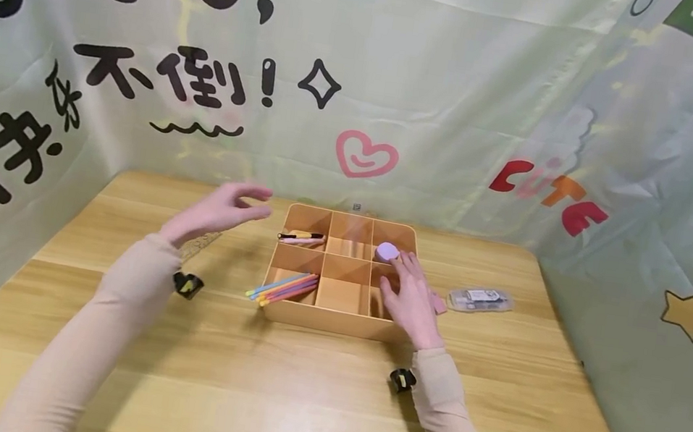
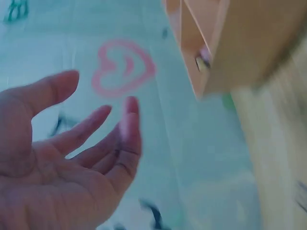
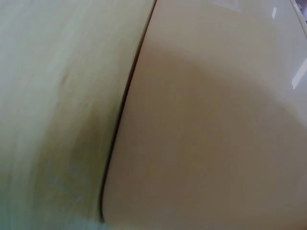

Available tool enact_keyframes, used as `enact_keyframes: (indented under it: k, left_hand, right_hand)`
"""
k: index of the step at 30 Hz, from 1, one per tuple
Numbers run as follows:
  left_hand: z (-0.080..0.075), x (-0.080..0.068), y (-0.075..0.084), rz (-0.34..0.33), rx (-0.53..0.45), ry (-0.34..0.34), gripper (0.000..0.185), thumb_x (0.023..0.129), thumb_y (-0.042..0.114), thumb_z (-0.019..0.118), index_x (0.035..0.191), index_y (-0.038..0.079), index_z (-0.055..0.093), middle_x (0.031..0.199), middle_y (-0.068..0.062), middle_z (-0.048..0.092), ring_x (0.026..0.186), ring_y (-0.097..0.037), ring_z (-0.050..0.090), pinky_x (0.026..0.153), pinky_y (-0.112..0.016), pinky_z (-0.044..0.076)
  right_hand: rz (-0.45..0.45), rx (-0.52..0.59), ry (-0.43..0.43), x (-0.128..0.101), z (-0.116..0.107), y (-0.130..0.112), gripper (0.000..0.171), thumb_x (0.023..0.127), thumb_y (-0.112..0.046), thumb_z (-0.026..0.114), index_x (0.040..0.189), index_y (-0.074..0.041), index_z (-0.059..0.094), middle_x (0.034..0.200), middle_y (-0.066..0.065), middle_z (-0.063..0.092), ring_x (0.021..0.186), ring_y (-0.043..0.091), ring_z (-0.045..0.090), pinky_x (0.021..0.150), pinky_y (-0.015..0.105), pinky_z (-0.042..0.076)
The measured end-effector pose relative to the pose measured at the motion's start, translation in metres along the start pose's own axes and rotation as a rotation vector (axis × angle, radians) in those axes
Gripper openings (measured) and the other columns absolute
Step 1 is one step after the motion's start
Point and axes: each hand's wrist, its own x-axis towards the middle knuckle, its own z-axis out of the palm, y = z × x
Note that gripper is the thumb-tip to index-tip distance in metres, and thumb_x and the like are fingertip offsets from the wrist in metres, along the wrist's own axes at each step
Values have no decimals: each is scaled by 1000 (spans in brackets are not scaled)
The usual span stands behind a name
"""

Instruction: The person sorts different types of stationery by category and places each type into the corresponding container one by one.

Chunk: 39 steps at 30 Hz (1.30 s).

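The right hand (image 1: 412,299) lies flat with straight fingers on the box (image 1: 332,322), a purple round thing (image 1: 387,251) sits just past its fingertips, and the left hand (image 1: 219,210) floats open, holding nothing.

Tan organizer tray (image 1: 333,320), six compartments in two rows of three, flat on the wooden desk (image 1: 233,376). Far-right compartment: a lilac round item (image 1: 387,251), kind unclear. Right hand (image 1: 412,299) lies over the tray's right side, fingers (image 1: 407,264) straight, tips just beside the lilac item; contact cannot be told. Near-right compartment mostly hidden under that hand. Left hand (image 1: 219,210) raised above the desk left of the tray, palm open, fingers (image 2: 91,127) spread and relaxed, holding nothing.
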Motion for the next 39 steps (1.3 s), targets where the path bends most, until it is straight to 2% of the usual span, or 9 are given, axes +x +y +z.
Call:
enact_keyframes:
  k: [4, 8, 11, 14, 19, 26, 32, 39]
  left_hand:
    - [-14, -31, -38, -76, 40, 41, 59, 105, 31, 53, 150, -4, 37, 151, -32, 43, 133, -50, 50, 111, -60, 42]
    - [-12, -53, -75, -216, 167, 53, 63, 107, 35, 48, 150, -9, 33, 145, -38, 43, 130, -54, 47, 107, -65, 42]
    - [-2, -61, -94, -323, 249, 36, 65, 106, 34, 49, 149, -11, 32, 143, -41, 42, 128, -56, 46, 104, -66, 44]
    - [5, -64, -106, -370, 261, 50, 65, 104, 32, 51, 149, -11, 31, 141, -43, 42, 128, -56, 45, 105, -67, 42]
    - [10, -65, -118, -378, 238, 89, 67, 103, 32, 53, 149, -12, 30, 137, -42, 42, 126, -57, 40, 103, -70, 39]
    - [11, -67, -128, -421, 226, 100, 72, 101, 34, 55, 149, -12, 29, 141, -44, 32, 127, -59, 28, 104, -74, 34]
    - [11, -71, -132, -447, 211, 84, 71, 100, 33, 58, 147, -13, 31, 137, -43, 31, 119, -55, 31, 100, -71, 36]
    - [11, -72, -137, -458, 224, 136, 62, 99, 25, 59, 145, -11, 37, 135, -39, 37, 118, -53, 35, 101, -68, 35]
  right_hand:
    - [14, 8, -1, 0, -1, 2, 50, 95, -19, 63, 138, 6, 55, 154, 29, 43, 150, 43, 32, 121, 60, 29]
    - [36, 22, -3, -1, -2, 4, 50, 96, -18, 63, 139, 5, 55, 155, 28, 41, 151, 42, 31, 121, 62, 28]
    - [37, 23, 1, -1, -3, 5, 49, 96, -18, 63, 139, 6, 55, 155, 29, 42, 150, 42, 32, 121, 61, 28]
    - [30, 23, 1, -1, -2, 5, 49, 96, -17, 63, 138, 6, 55, 154, 29, 42, 150, 42, 32, 122, 59, 28]
    - [33, 36, -7, -1, -1, 4, 49, 96, -18, 62, 138, 7, 55, 154, 29, 42, 151, 41, 31, 124, 57, 27]
    - [31, 28, -1, 0, 1, 4, 49, 96, -17, 62, 138, 6, 55, 155, 28, 42, 151, 41, 32, 123, 57, 27]
    - [43, 39, -13, 1, 2, 3, 50, 96, -18, 62, 140, 4, 54, 156, 27, 41, 152, 40, 30, 123, 58, 26]
    - [50, 42, -17, 1, 1, 1, 50, 97, -20, 62, 140, 4, 55, 156, 26, 42, 152, 39, 30, 123, 59, 26]
